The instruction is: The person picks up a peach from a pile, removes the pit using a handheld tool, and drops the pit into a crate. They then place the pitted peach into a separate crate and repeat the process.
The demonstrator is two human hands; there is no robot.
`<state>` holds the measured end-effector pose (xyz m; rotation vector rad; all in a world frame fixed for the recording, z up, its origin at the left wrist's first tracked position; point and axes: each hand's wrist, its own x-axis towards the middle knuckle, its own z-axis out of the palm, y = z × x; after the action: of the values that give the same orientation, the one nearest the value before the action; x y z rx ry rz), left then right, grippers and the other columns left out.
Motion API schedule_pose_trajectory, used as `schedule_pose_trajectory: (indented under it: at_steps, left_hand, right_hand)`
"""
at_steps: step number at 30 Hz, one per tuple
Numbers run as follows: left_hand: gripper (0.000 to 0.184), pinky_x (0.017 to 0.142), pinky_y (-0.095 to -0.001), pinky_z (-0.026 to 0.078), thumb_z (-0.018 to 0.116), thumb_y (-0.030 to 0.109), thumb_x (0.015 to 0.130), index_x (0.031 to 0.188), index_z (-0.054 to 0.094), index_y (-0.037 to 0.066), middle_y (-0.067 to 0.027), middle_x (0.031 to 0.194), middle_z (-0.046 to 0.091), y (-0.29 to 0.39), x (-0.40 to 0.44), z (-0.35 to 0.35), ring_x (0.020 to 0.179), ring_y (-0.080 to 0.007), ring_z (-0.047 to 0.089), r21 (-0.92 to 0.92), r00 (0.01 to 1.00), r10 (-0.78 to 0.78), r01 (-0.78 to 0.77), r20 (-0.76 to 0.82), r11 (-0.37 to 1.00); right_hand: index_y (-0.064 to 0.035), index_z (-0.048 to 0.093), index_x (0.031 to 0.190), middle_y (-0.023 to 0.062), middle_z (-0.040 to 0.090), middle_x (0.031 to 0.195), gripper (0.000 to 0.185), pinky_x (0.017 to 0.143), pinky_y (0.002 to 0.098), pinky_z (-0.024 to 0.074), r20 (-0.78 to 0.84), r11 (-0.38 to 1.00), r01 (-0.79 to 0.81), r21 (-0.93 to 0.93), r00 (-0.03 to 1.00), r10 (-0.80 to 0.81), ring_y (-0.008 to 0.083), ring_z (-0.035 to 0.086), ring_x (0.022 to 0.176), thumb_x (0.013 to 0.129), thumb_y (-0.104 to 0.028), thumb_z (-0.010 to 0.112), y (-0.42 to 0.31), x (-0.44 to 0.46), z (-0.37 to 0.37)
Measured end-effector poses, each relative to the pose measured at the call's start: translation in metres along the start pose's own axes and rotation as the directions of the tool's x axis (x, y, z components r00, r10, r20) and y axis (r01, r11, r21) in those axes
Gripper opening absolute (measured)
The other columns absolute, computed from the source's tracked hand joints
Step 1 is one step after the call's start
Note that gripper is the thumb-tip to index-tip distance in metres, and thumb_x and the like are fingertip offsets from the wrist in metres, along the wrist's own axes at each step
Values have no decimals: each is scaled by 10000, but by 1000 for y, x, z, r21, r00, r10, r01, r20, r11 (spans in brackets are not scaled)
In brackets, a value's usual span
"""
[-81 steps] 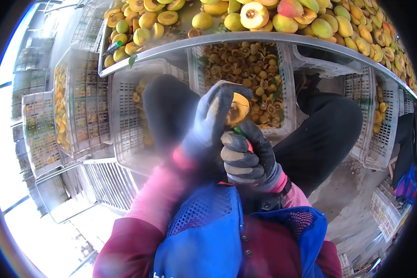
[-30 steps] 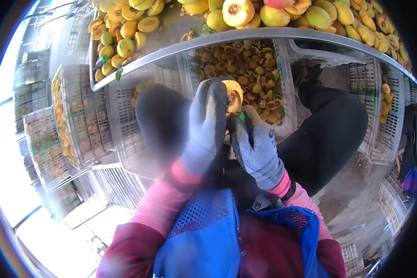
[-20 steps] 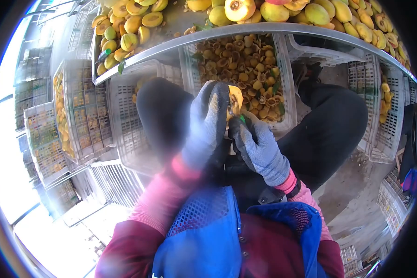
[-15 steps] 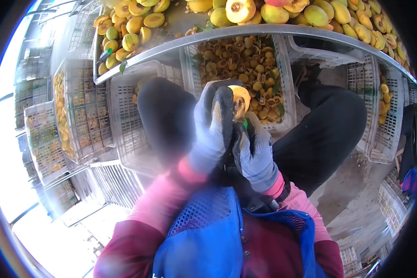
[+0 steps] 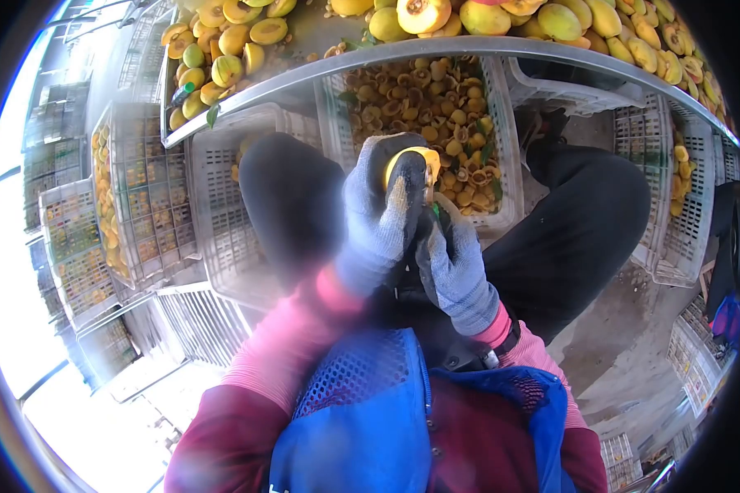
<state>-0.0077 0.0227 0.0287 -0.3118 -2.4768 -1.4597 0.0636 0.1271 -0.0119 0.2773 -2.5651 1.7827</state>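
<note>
My left hand (image 5: 376, 201), in a grey-blue glove with dark fingers, is closed around a cut yellow peach (image 5: 430, 156). Its thumb lies over the fruit, and brown flesh shows at the cut side. Close against it on the right, my gloved right hand (image 5: 459, 279) is closed on a small tool with a green handle (image 5: 442, 215). Most of this tool is hidden by the fingers, so its working end cannot be made out. Both hands are held above my lap, in front of a white crate (image 5: 508, 156) that contains many peach pieces.
A metal-edged table (image 5: 370, 56) runs across the front, bearing whole peaches (image 5: 561, 23) and cut peaches (image 5: 226, 70). Another green-handled tool (image 5: 182, 93) lies among the fruit at left. Crates (image 5: 152, 189) of fruit stand at left, and another crate (image 5: 692, 205) stands at right.
The peach has turned in my left hand, so its cut face shows less and the thumb now covers more of it. My right hand stays close beside it with the tool.
</note>
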Motion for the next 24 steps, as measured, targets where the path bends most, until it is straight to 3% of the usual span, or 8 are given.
schedule_pose_trajectory:
  at_steps: [4,8,11,13,16,20,23,24]
  left_hand:
    - [203,634,-251,450,530,164,908,985,562,-21,-81,807,615,-3,0,-2,691,-126,564,-228,975,-206,220,82,948]
    - [219,626,-251,445,509,179,913,966,574,-22,-81,818,616,-14,-2,-5,692,-121,558,-192,955,-255,281,150,940]
    - [259,666,-250,443,474,214,934,979,580,-18,-89,870,616,-12,-7,-3,769,-120,563,-411,835,-513,546,199,730]
    - [291,712,-245,441,435,241,958,1013,572,-10,-84,893,601,0,-9,0,814,-124,552,-312,946,-322,314,28,897]
    - [297,725,-241,444,434,246,964,1039,550,-17,-78,885,587,3,-9,8,790,-126,538,-549,897,-443,363,-15,753]
    - [278,717,-242,442,460,234,953,1024,552,-19,-89,895,590,0,-11,8,804,-120,537,-311,962,-253,210,-104,927]
    - [259,702,-245,443,477,221,944,1014,555,-16,-86,875,593,-2,-14,4,789,-117,537,-358,955,-289,246,-73,901]
    - [254,697,-245,443,481,217,942,1010,556,-16,-83,867,593,-2,-14,1,782,-117,538,-326,954,-295,261,-57,909]
  right_hand:
    - [57,482,1141,267,485,1164,342,796,386,479,34,997,37,68,999,-39,355,560,926,806,53,555,6,1,-1]
    - [43,481,1158,241,490,1144,345,756,366,479,70,1000,26,-3,997,-25,324,557,886,824,2,556,11,0,-1]
    - [41,423,1257,165,536,1029,417,697,319,458,-47,985,105,-137,993,-112,223,543,773,898,-142,528,2,5,-5]
    - [56,413,1272,181,546,1012,441,714,345,453,-116,995,81,-66,989,-88,250,546,781,910,-172,519,-10,12,-5]
    - [72,414,1264,222,540,1040,438,762,387,445,-137,998,-1,63,991,9,318,544,845,907,-165,509,-16,14,-4]
    - [53,425,1225,221,546,995,396,749,393,441,-146,998,-37,45,988,43,339,550,844,910,-174,503,-17,14,-1]
    - [-1,504,999,208,563,791,215,617,413,445,-148,987,-78,139,984,99,385,568,727,881,-179,526,-29,21,-6]
    - [4,502,1066,216,572,869,271,677,412,455,-64,977,-109,185,990,122,386,571,780,899,-209,523,-28,21,-9]
